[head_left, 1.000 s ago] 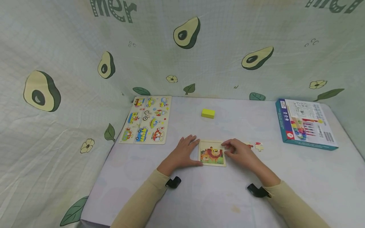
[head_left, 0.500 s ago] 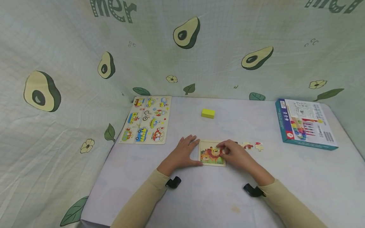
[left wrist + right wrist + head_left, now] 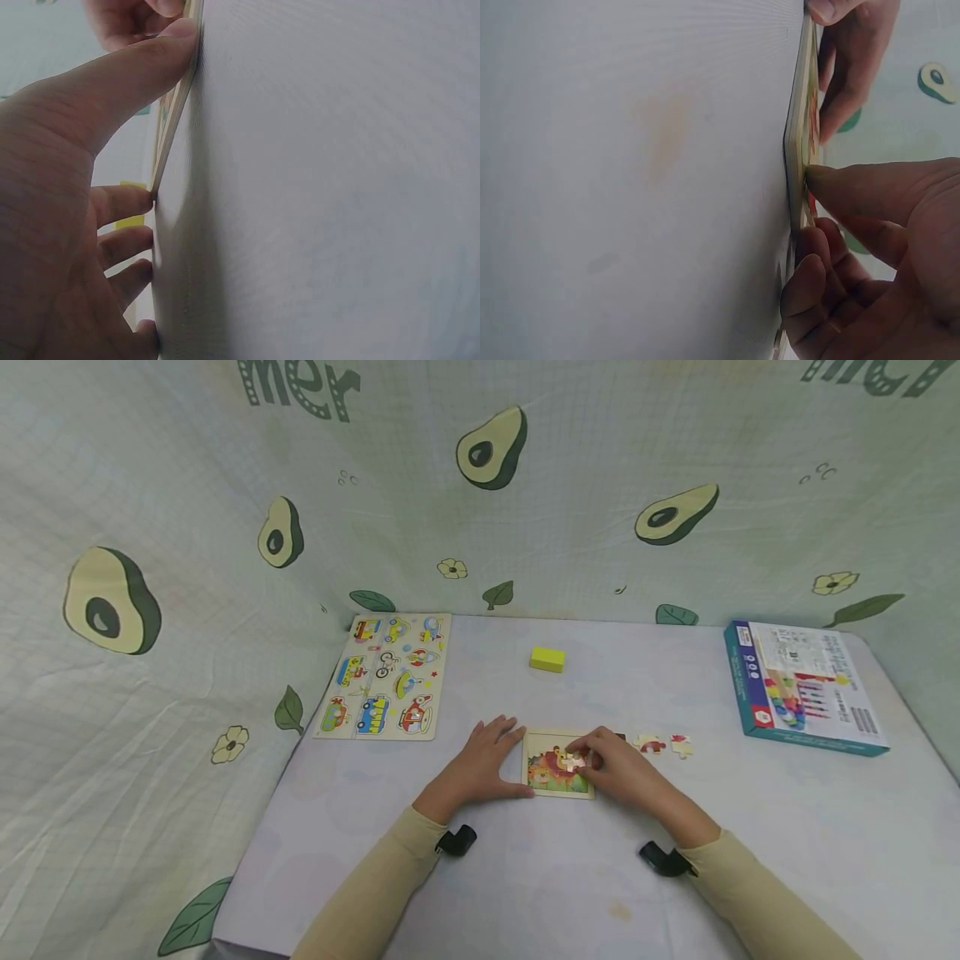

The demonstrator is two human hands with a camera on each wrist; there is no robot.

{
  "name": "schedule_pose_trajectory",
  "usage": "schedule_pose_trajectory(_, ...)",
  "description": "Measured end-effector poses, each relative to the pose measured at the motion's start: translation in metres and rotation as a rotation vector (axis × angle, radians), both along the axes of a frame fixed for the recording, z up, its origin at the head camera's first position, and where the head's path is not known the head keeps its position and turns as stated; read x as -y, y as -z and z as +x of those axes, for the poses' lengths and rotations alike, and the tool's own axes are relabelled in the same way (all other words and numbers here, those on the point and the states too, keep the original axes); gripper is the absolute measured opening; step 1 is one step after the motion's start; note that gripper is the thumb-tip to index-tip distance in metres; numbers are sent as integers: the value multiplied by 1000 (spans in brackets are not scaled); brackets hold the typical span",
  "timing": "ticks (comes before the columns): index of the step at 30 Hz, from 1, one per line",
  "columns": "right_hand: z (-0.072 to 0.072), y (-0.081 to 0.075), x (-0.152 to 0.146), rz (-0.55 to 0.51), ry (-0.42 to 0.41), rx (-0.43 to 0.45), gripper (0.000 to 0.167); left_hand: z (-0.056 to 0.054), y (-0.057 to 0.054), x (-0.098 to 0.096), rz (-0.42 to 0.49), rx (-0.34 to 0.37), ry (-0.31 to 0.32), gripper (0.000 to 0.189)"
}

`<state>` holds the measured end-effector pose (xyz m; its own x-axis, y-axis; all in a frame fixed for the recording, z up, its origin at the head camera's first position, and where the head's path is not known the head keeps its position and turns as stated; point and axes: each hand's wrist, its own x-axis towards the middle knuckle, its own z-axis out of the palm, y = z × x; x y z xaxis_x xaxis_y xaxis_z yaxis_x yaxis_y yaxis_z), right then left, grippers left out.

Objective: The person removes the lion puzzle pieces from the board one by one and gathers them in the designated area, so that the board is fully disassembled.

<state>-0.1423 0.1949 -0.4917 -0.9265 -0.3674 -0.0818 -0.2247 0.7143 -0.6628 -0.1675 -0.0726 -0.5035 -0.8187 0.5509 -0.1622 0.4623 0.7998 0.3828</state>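
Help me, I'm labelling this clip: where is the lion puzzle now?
In the head view, the lion puzzle lies on the table, right of and below centre, between the left hand and right hand, nearer than the yellow block.

One lion puzzle (image 3: 552,770), one picture board (image 3: 384,677), one block (image 3: 547,660), one box (image 3: 806,687)

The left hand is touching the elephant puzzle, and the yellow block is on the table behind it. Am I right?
Almost! The puzzle has a lion on it, not an elephant: look at the head view. The left hand does touch it, and the yellow block is on the table behind it.
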Motion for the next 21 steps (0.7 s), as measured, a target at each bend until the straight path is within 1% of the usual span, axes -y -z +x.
schedule_pose_trajectory(6, -1, 0, 0, -2, -2, -2, 25, 1, 0, 0, -1, 0, 0, 104)
schedule_pose_trajectory(13, -2, 0, 3, 21, -22, -52, 24, 1, -1, 0, 5, 3, -2, 104)
schedule_pose_trajectory(21, -2, 0, 2, 30, -47, -74, 29, 1, 1, 0, -2, -2, 0, 104)
